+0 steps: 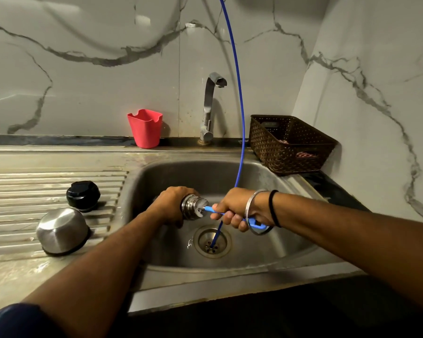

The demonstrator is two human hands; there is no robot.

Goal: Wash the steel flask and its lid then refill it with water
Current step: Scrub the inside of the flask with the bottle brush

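L hand (170,203) wraps the steel flask (190,208) at mid-sink, fingers curled round the body, threaded mouth pointing to 3 o'clock. R hand (232,208) grips the blue bottle brush (211,211) by its handle, fingers closed round it; white bristles sit in the flask mouth. Bangle and black band on the R wrist.

Round about: black lid (83,195) at 9 o'clock of the flask, on the ribbed drainboard (22,186); steel cup (62,231) upside down just beside it, toward 7. Tap (209,108) at 12, red holder (145,128) at 11, brown basket (291,142) at 2 on the sink (266,240) edge. A blue tube (239,98) drops from the top, passes behind the R hand and ends in the drain (211,242) at 6, crossing right by the brush hand.
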